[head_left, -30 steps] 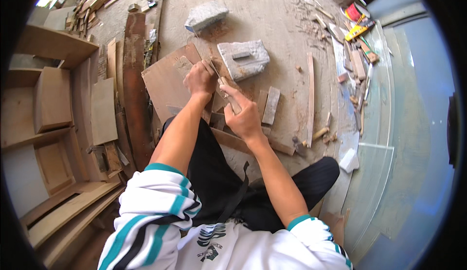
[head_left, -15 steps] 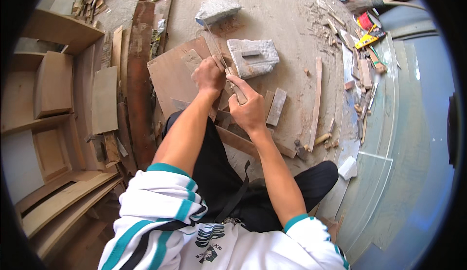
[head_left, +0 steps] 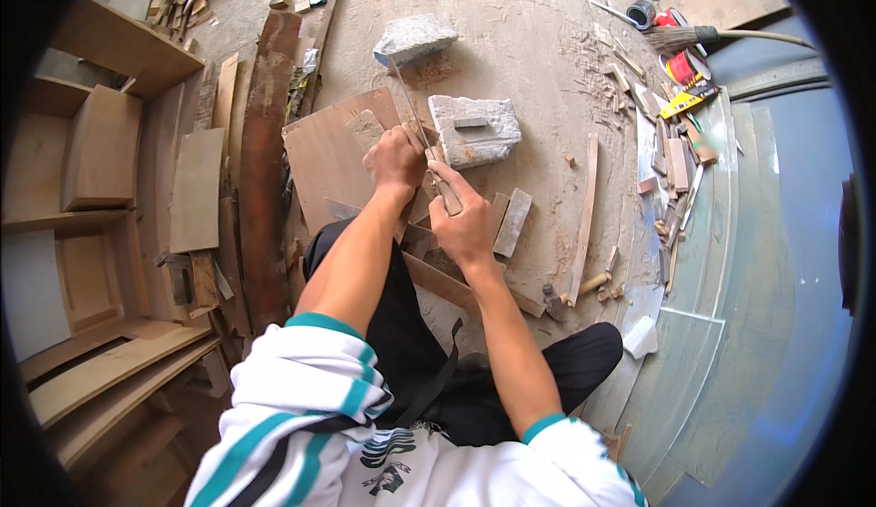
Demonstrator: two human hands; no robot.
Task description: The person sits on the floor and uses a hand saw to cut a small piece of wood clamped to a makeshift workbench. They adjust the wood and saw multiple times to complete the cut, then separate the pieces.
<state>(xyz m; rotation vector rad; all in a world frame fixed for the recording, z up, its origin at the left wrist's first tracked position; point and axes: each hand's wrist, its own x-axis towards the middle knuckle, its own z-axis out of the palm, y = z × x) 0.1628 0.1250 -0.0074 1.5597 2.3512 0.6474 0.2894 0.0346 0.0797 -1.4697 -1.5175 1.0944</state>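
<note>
My right hand [head_left: 464,224] is closed around the wooden handle [head_left: 444,192] of a tool with a long, thin blade [head_left: 410,101]. That blade runs away from me, past my left hand, toward a rough grey stone block [head_left: 415,40]. Seen nearly edge-on, the tool's exact kind is unclear. My left hand [head_left: 398,157] is closed close beside the blade, knuckles up; whatever its fingers grip is hidden. A brown wooden board [head_left: 319,146] lies beneath and left of it. Just beyond my right hand sits a second pale stone block [head_left: 479,146] with a small dark bar [head_left: 471,123] on top.
Long planks [head_left: 269,160] and wooden cabinet frames [head_left: 100,146] stand along the left. At right, offcuts [head_left: 677,165] lie beside glass sheets [head_left: 721,343], with a yellow-and-black saw [head_left: 689,99] and a brush [head_left: 684,36]. A hammer [head_left: 552,297] and a narrow strip [head_left: 585,219] lie nearer.
The whole scene sits slightly lower in the picture, as the view has tilted. Both hands keep their grips and nearly the same places beside the stone blocks.
</note>
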